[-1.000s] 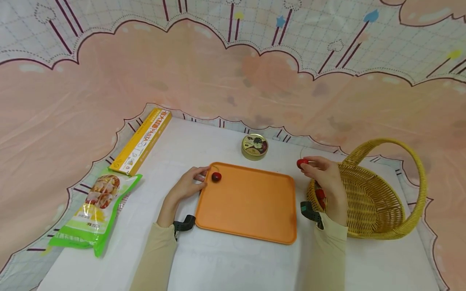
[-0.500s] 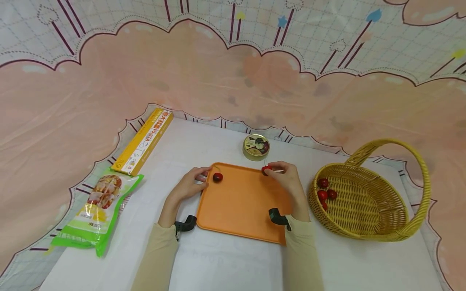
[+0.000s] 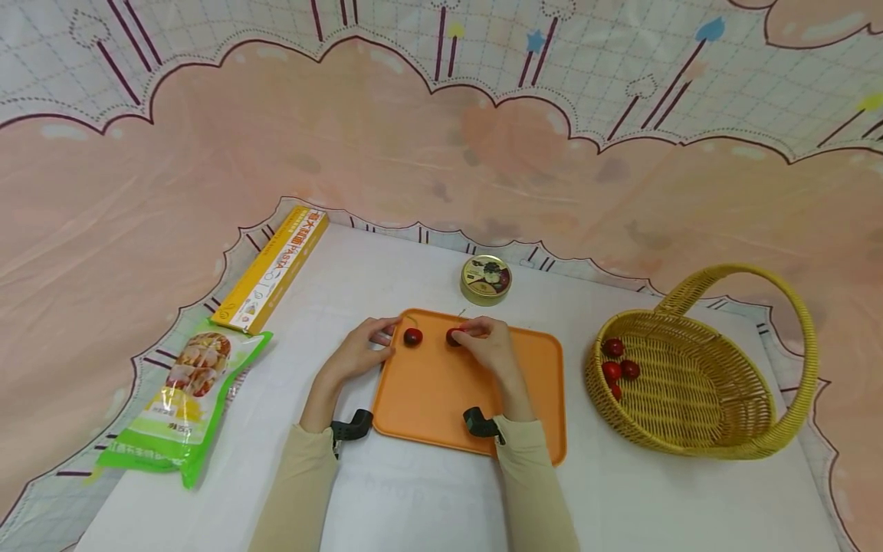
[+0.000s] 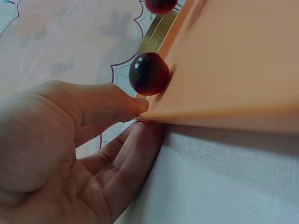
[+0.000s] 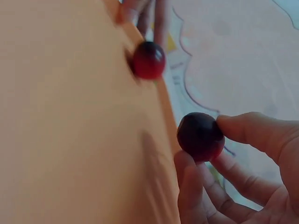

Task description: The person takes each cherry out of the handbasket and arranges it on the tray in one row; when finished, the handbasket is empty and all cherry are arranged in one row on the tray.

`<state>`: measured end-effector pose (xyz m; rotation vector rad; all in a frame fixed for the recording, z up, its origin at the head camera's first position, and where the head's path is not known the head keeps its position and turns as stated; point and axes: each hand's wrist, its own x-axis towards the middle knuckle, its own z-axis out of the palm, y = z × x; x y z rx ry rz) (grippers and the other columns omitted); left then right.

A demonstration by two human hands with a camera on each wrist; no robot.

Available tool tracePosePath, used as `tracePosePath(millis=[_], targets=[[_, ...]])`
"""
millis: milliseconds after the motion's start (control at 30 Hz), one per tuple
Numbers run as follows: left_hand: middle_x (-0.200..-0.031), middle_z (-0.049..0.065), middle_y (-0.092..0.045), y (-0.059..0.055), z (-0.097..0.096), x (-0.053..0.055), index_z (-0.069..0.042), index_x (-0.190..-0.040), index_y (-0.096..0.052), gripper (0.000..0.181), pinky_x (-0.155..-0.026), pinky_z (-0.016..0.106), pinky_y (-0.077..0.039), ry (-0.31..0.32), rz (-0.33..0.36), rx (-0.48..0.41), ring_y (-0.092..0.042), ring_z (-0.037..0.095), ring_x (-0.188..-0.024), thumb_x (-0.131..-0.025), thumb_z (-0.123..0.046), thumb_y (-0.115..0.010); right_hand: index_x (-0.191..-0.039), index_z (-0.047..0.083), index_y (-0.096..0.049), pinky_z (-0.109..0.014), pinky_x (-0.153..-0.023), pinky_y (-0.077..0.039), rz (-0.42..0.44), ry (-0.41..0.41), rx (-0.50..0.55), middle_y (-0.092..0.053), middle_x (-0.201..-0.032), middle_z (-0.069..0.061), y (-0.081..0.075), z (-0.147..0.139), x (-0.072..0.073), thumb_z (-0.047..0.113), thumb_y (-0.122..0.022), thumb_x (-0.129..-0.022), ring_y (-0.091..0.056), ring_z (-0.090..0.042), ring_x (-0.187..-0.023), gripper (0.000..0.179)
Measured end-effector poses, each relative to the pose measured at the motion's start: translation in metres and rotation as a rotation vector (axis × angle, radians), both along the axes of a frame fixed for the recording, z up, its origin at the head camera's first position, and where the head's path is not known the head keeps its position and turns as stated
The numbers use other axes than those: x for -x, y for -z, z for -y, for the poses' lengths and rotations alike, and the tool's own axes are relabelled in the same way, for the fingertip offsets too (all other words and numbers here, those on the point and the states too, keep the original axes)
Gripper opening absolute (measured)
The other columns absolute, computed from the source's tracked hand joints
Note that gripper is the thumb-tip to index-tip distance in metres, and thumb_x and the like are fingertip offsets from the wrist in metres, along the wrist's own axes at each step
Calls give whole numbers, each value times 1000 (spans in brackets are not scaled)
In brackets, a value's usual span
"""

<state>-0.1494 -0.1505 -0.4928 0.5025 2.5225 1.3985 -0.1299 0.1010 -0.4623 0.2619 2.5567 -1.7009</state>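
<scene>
An orange tray (image 3: 428,399) lies on the white table. My left hand (image 3: 357,349) grips its far-left edge; in the left wrist view the thumb (image 4: 112,100) is on top and the fingers are beneath. One dark red cherry (image 3: 412,337) with a stem rests on the tray beside that hand. Over the tray's far side, my right hand (image 3: 493,349) pinches another cherry (image 3: 453,337) between thumb and fingertips, its stem pointing up. In the right wrist view the held cherry (image 5: 201,136) hangs above the tray's rim, its shadow falling on the surface.
A wicker basket (image 3: 690,406) with a tall handle stands on the right, several cherries (image 3: 614,370) at its left end. Behind the tray is a round tin (image 3: 486,280). On the left lie a yellow pasta box (image 3: 272,268) and a green food bag (image 3: 182,399).
My right hand has carried its cherry leftward from beside the basket to above the tray, nearer the resting cherry. The left hand has stayed on the tray's edge.
</scene>
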Motion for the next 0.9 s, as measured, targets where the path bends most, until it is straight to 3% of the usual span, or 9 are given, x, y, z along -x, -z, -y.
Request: tracePosePath(millis=[300, 567, 900], targets=[[-117, 21, -57, -1, 1, 0, 2, -139, -53, 53, -92, 50, -49, -1, 13, -3, -62, 34, -101, -88, 3, -65, -92, -4, -72, -24, -64, -49, -44, -38, 1, -71, -85, -14, 7, 25, 1, 9, -79, -82, -62, -19, -74, 18], [-117, 22, -57, -1, 1, 0, 3, -139, -52, 53, -91, 49, -49, 5, 11, -6, -62, 34, -101, -87, 3, -65, -90, -3, -73, -22, -61, -49, 45, -21, 9, -70, -81, -9, 11, 36, 2, 13, -78, -84, -58, -12, -64, 18], [-117, 21, -57, -3, 0, -1, 2, -139, -52, 53, -91, 49, -49, 3, 19, -2, -62, 34, -101, -88, 2, -65, -89, -4, -73, -23, -55, -51, 37, -6, 29, -69, -75, -10, 11, 39, 2, 13, -74, -87, -62, -13, -57, 17]])
